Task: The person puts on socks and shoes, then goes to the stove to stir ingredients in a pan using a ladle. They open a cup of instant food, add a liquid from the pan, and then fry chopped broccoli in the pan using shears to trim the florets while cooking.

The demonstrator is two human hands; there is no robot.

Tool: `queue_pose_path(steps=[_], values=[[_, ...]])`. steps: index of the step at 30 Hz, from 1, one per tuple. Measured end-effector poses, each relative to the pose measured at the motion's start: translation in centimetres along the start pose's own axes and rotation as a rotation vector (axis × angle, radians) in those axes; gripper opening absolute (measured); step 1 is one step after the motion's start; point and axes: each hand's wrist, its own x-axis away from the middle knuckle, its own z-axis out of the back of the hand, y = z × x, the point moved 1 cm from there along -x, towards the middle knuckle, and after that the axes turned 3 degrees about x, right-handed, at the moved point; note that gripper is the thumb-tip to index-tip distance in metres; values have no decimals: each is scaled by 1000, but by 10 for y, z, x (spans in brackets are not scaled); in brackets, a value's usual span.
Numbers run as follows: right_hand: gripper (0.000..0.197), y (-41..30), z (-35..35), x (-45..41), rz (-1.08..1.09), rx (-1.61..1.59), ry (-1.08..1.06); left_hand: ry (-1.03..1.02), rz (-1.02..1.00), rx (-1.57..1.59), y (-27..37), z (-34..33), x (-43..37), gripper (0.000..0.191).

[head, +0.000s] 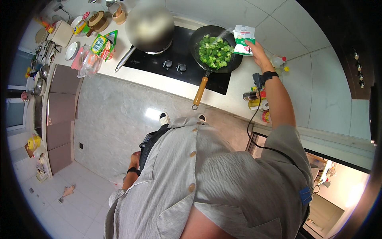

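My right hand grips a white and green plastic packet, tilted over the right side of a dark wok. A pale stream runs from the packet's upper left corner into the wok. Bright green broccoli florets lie in the wok, whose wooden handle points towards me past the counter's front edge. The wok stands on the right side of a black glass cooktop. My left hand hangs low at my side, partly hidden by a black bag; its fingers are not clear.
A blurred pot with a long metal handle stands on the left burner. Food packets and a plastic bag lie further left. Bottles stand beneath my right forearm. A black cable hangs from my right wrist device.
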Motion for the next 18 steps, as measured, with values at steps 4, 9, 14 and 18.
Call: queue_pose_path(steps=[4, 9, 14, 18], values=[[34, -2, 10, 30, -12, -186, -8, 31, 95, 286, -37, 7, -28, 30], [30, -10, -14, 64, 0, -759, -63, 21, -481, -824, -16, 30, -57, 25], [31, -25, -2, 84, 192, -1189, -315, 71, -41, -309, 156, -22, 33, 26], [32, -46, 57, 122, 330, -1172, -262, 22, -58, -263, 184, -31, 15, 34]])
